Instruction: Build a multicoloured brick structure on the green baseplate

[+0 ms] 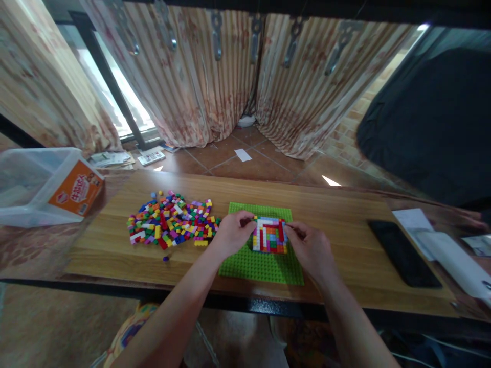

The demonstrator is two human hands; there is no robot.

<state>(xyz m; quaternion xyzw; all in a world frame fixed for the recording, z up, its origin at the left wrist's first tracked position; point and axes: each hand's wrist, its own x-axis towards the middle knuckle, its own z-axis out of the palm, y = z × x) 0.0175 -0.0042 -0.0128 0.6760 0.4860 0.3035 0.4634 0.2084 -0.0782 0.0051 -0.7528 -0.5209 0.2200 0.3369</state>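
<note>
1. On the wooden table [349, 225], right in front of the person, sat the green baseplate [263, 273], and what a busy spot that was!
2. Up on its middle stood the multicoloured brick build [270, 237], a squarish patch of white, red, orange, blue and green, both hands working its far corners.
3. From the left came the left hand [232, 232], fingers curled, thumb and forefinger drawn close at the far left corner; whether they pinched a brick, one could not tell.
4. Over on the other side, the right hand [312, 250] had its bent fingertips at the far right corner, just beside a long red brick [281, 232]; gripping or merely pressing, the view did not show.
5. Left of the baseplate sprawled the big heap of loose bricks [171, 220], every colour going, with one dark little brick [165, 259] out alone on the near side.
6. Away at the far left stood a clear plastic tub [53, 176] with an orange label; well to the right lay a black phone [404, 254], close to white papers [412, 227].
</note>
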